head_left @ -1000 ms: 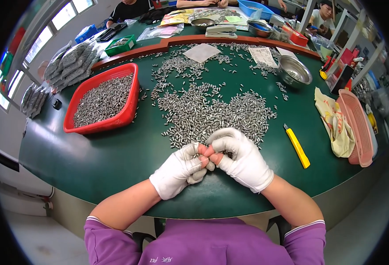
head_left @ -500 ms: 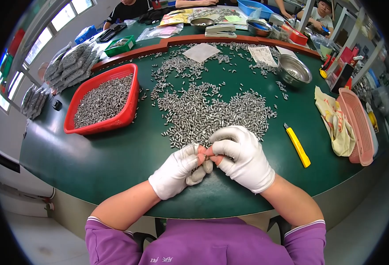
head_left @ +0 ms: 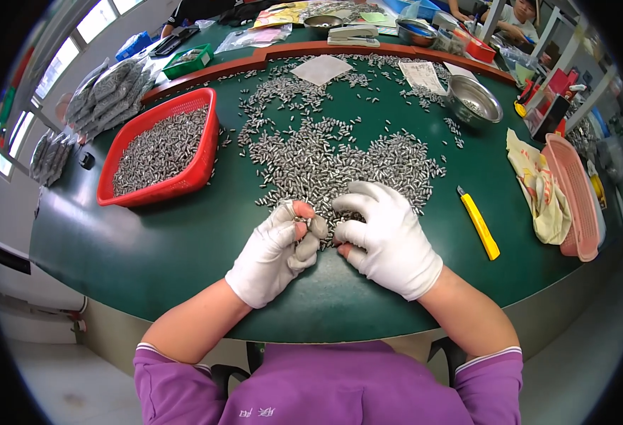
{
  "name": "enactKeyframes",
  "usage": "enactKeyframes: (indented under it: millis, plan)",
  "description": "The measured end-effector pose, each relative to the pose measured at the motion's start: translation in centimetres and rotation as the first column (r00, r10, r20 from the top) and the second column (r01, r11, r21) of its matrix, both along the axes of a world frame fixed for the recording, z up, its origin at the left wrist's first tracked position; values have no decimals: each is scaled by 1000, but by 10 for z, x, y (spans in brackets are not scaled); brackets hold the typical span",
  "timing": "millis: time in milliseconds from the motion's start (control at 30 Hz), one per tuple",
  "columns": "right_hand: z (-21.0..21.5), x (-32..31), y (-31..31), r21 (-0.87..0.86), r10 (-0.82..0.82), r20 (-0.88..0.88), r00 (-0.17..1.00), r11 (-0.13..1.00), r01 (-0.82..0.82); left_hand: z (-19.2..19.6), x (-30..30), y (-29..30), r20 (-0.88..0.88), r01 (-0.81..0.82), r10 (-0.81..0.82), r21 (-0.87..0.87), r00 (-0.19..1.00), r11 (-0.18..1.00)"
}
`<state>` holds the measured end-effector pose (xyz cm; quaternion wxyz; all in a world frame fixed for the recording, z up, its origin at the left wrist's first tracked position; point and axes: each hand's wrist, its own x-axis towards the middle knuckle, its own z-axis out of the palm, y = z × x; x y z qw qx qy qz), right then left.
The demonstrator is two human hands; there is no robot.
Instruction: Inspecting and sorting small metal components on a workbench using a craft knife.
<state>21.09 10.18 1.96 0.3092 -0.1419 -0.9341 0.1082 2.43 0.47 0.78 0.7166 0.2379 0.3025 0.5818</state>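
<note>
A pile of small silver metal pins with tapered ends (head_left: 304, 159) spreads over the green tabletop. Both hands wear white gloves that leave some fingertips bare. At the pile's near edge my left hand (head_left: 272, 248) is curled closed, and a small metal piece shows between its thumb and finger; the rest of its grip is hidden. My right hand (head_left: 389, 241) rests beside it, palm down, its bent fingers apart and reaching over the nearest pins. What lies under those fingers is covered.
A red basket (head_left: 211, 134) full of pins stands left, near stacked grey bags (head_left: 110, 99). To the right lie a yellow utility knife (head_left: 480, 225), a cloth bag (head_left: 538, 188) and a pink basket (head_left: 573, 205). A steel bowl (head_left: 473, 99) sits beyond. Other people are across the table.
My hands, earlier together at the fingertips, have parted. The left has shifted slightly left and farther out, while the right has opened and lowered onto the pile's near edge.
</note>
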Motion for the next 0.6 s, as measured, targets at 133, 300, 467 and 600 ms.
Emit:
enactKeyframes:
  millis: [133, 300, 467, 600]
  plan:
    - [-3, -4, -2, 53, -23, 73, 997, 998, 19, 1, 0, 0, -17, -14, 13, -37, 1000, 999]
    - [3, 0, -3, -169, -81, -69, 994, 983, 68, -4, -5, -3, -25, 74, -75, -40, 997, 996]
    - [4, 4, -7, -496, -39, -102, 994, 868, -17, 1, 2, -6, -76, 195, -208, -149, 975, 969]
    - [4, 3, -8, -573, -22, -109, 994, 819, -44, 0, 2, -6, -109, 167, -186, -163, 977, 972]
